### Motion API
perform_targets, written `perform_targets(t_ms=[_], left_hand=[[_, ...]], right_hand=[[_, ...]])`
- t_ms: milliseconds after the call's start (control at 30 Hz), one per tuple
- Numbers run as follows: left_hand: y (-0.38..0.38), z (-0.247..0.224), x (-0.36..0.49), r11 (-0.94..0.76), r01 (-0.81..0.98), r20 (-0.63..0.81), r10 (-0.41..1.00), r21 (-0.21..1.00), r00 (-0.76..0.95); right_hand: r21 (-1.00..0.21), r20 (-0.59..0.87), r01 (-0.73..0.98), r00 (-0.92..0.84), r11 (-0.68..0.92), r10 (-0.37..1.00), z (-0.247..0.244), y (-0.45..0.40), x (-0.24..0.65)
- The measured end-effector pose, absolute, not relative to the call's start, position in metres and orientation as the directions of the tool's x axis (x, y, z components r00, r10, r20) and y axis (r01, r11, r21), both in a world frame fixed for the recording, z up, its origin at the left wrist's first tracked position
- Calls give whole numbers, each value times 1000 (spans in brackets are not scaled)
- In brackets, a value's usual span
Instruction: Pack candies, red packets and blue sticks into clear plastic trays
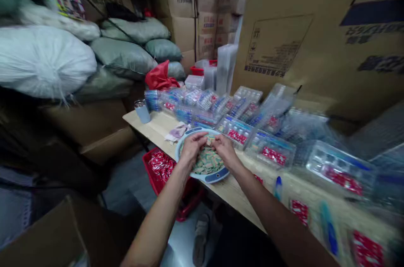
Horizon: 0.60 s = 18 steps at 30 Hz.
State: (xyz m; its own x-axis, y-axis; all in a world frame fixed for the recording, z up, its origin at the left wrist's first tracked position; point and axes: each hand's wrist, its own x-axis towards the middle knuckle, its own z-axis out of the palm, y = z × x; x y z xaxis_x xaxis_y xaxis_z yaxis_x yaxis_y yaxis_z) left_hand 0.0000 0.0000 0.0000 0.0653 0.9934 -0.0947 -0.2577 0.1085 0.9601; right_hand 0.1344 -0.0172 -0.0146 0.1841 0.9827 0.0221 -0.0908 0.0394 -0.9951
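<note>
Both of my hands are over a light blue basin [217, 177] at the table's edge. Small flat green-and-tan pieces [206, 162] fill it in a loose heap. My left hand [194, 145] has its fingers closed in a pinch at the basin's far side. Opposite it, my right hand [224, 148] is pinched too. Between the fingertips is a small green-and-tan piece [209, 139], which both hands seem to grip; blur hides its exact kind. A crumpled white and purple cloth or paper [177, 132] lies just left of the basin.
Clear plastic cases with red-and-white packets [274, 156] line the table's back. Blue pens or tools [277, 187] lie to the right. A blue cup [142, 112] stands at the left end. Below is a red crate [148, 170] of red packets. Sacks [124, 57] and cartons surround the table.
</note>
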Motion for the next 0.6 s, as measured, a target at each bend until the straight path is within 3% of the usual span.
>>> perform_targets(t_ms=[367, 600], left_hand=[[1, -1, 1, 158, -319, -123, 984, 935, 127], [3, -5, 4, 118, -183, -111, 993, 976, 47]], right_hand=[[-994, 24, -103, 213, 47, 977, -23, -14, 138], [-992, 98, -39, 319, 116, 943, -35, -10, 140]])
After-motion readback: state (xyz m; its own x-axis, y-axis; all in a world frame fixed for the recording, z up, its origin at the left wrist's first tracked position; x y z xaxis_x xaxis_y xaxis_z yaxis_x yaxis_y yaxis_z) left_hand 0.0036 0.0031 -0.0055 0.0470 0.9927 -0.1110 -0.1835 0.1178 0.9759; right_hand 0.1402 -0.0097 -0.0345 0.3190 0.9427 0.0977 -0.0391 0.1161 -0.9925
